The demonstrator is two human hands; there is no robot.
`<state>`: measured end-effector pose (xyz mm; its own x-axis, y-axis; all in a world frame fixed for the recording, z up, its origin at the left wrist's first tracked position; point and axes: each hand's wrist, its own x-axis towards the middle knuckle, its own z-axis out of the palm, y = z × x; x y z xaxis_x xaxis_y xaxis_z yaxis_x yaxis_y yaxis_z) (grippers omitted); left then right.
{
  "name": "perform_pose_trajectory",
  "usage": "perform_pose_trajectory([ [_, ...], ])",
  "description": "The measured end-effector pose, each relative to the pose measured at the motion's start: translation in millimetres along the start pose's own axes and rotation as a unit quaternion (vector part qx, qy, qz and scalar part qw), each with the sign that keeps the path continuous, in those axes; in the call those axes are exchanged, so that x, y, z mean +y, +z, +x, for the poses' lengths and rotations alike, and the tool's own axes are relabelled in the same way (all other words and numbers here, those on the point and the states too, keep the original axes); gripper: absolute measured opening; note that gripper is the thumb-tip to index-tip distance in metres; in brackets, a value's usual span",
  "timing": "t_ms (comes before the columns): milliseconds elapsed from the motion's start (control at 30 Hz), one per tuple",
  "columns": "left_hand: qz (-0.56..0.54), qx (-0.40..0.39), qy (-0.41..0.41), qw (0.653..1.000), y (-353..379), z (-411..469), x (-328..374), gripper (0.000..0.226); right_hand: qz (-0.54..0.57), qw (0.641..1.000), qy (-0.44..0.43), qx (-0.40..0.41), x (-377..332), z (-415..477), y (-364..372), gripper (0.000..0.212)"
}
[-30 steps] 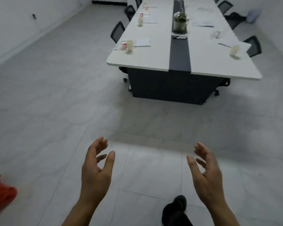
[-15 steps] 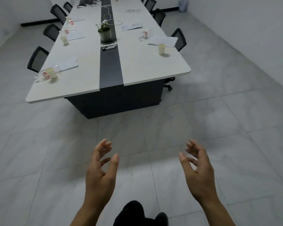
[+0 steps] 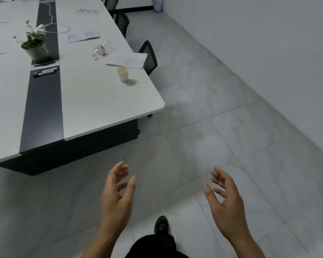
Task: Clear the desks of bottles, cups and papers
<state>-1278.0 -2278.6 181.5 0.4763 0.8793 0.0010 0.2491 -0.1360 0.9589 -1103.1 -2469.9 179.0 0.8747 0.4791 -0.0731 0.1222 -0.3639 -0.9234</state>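
Left hand (image 3: 117, 198) and right hand (image 3: 226, 203) raised over the floor (image 3: 222, 138), fingers loosely spread, holding nothing, cream cup (image 3: 123, 74) near the right edge of the tabletop (image 3: 93, 101), papers (image 3: 128, 60) just behind it, overhanging that edge, crumpled clear bottle (image 3: 100, 51) lying beside the papers

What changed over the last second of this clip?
The person walked nearer the table, toward its right corner; it now sits upper left in view. Nothing taken or let go. The left hand and right hand stay open and empty; cup, bottle and papers sit untouched.
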Motion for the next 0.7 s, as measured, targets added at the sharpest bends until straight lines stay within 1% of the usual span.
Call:
perform_pose_trajectory([
  [100,-0.001,-0.037,0.038,0.999,57,80,36,0.049,0.005,0.999,0.0,0.043,-10,73,-25,0.051],
  [200,0.003,-0.08,0.057,0.995,109,156,65,0.047,0.021,0.996,0.019,0.081,-9,141,-45,0.049],
  [300,0.01,-0.098,0.069,0.993,161,223,77,0.046,0.038,0.992,0.042,0.111,6,212,-58,0.048],
  [367,0.024,-0.099,0.063,0.993,197,266,75,0.048,0.049,0.99,0.059,0.12,20,267,-61,0.048],
  [467,0.036,-0.074,0.051,0.995,247,324,73,0.048,0.065,0.991,0.061,0.104,34,360,-62,0.048],
  [533,0.041,-0.042,0.032,0.998,276,363,79,0.047,0.065,0.994,0.054,0.071,33,431,-65,0.047],
  [700,0.055,0.035,0.014,0.998,316,461,117,0.048,0.047,0.999,0.0,-0.008,-16,603,-66,0.047],
])
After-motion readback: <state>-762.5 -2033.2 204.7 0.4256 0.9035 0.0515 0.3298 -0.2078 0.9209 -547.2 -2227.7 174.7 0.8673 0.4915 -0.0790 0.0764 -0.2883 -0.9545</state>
